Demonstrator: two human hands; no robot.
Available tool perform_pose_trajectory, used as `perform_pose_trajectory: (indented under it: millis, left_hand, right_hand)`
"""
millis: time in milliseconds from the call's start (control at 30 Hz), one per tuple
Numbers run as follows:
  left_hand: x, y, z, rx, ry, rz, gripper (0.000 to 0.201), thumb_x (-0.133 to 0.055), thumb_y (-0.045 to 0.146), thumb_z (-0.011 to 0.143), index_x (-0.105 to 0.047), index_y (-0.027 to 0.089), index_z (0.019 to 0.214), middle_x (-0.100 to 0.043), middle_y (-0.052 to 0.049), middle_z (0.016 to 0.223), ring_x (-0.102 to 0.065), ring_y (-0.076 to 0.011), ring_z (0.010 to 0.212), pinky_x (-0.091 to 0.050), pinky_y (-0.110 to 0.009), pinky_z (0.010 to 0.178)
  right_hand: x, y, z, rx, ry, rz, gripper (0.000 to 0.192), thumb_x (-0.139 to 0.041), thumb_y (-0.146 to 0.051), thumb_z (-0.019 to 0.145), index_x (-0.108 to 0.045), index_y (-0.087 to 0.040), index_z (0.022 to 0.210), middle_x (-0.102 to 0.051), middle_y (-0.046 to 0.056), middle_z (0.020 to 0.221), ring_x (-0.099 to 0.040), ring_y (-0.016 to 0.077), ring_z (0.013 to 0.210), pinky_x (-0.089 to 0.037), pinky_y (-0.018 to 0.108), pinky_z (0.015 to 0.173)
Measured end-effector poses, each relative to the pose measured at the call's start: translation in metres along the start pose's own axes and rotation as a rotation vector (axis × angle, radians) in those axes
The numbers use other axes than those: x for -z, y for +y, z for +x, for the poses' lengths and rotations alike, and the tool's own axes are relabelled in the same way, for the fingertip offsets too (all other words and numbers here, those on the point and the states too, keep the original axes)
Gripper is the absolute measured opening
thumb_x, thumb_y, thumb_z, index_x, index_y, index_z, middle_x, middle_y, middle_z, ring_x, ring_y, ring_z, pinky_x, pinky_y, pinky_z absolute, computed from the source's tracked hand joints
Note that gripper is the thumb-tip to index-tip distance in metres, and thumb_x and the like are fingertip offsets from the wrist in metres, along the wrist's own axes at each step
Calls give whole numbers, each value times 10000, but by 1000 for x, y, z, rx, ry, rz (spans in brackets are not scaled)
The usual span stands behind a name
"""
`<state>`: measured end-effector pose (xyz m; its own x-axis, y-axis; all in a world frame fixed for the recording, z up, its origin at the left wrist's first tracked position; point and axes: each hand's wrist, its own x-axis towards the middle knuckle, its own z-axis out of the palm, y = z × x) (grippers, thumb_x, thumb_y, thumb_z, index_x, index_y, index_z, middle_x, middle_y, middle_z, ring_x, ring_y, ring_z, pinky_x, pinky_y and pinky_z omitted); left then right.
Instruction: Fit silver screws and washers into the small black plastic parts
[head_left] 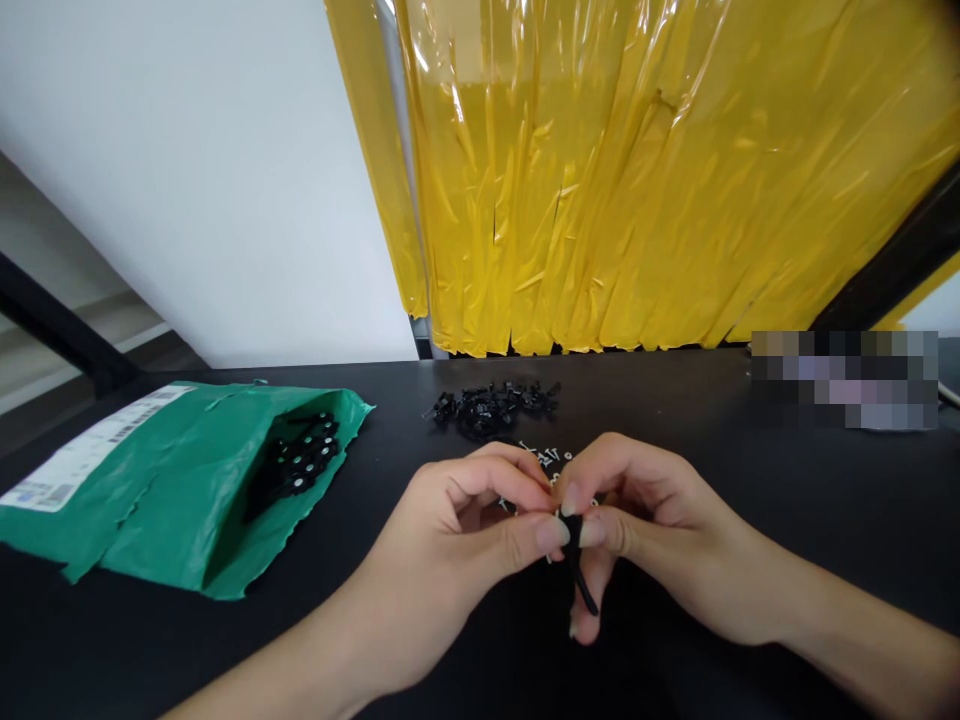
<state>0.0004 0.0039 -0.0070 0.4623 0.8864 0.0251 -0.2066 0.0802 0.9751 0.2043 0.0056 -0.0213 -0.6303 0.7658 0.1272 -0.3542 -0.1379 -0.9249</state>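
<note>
Both hands meet above the black tabletop (pixel 750 520): the left hand (pixel 457 530) and right hand (pixel 645 530) pinch a small black plastic part (pixel 576 560) between their fingers, just in front of the pile of black parts (pixel 487 405), right of the torn green plastic mailer bag (pixel 172 490).

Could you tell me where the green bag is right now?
The green bag lies on the black table's left side, left of both hands, torn end facing the pile of black parts.

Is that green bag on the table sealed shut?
No, the green bag lies torn open on the black table, with small black parts showing at its mouth.
</note>
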Motion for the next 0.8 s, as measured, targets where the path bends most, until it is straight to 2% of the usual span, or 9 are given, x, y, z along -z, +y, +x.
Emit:
perform_pose_trajectory:
  millis: [100, 200, 267, 433, 567, 800]
  left_hand:
    - [0, -4, -1, 28, -9, -98, 85, -844, 183, 828, -783, 200, 771, -654, 7, 916, -647, -106, 875, -529, -206, 819]
    - [0, -4, -2, 10, 0, -90, 35, -839, 203, 837, -811, 215, 853, -669, 0, 993, -652, -103, 898, -537, -201, 834]
    - [0, -3, -1, -33, 10, -20, 24, -810, 236, 870, -819, 219, 884, -677, -6, 1001, -654, -96, 846, -546, -201, 798]
    - [-2, 2, -1, -157, 91, 291, 190, -740, 238, 918, -783, 201, 737, -689, -14, 939, -679, -119, 858, -549, -200, 780]
    - [-2, 3, -2, -242, 144, 478, 197, -719, 231, 924, -769, 213, 735, -697, -8, 930, -675, -113, 824, -531, -190, 707]
    - [-2, 4, -3, -283, 176, 559, 213, -727, 215, 902, -757, 216, 691, -687, 3, 893, -659, -103, 783, -513, -182, 667]
  right_hand:
    - [0, 0, -1, 1, -4, -1, 27, -686, -244, 997, -668, -228, 1009, -721, -64, 921, -806, 102, 703, -632, 143, 663]
    - [2, 0, 0, 9, 17, -22, 55, -705, -246, 983, -663, -227, 1012, -727, -60, 920, -804, 108, 688, -627, 141, 632]
    - [3, 0, 1, 8, 31, -33, 69, -709, -248, 980, -653, -219, 1006, -739, -52, 915, -803, 108, 680, -625, 141, 628]
    - [3, 2, 2, 5, 33, -42, 95, -715, -255, 974, -639, -206, 1004, -730, -50, 904, -801, 117, 667, -633, 164, 630]
    - [3, 3, 2, 3, 38, -53, 93, -711, -261, 978, -641, -209, 1011, -716, -54, 919, -800, 105, 670, -626, 152, 638]
    - [3, 3, 1, 15, 36, -66, 98, -711, -260, 978, -637, -203, 1009, -704, -54, 916, -797, 100, 665, -631, 154, 640]
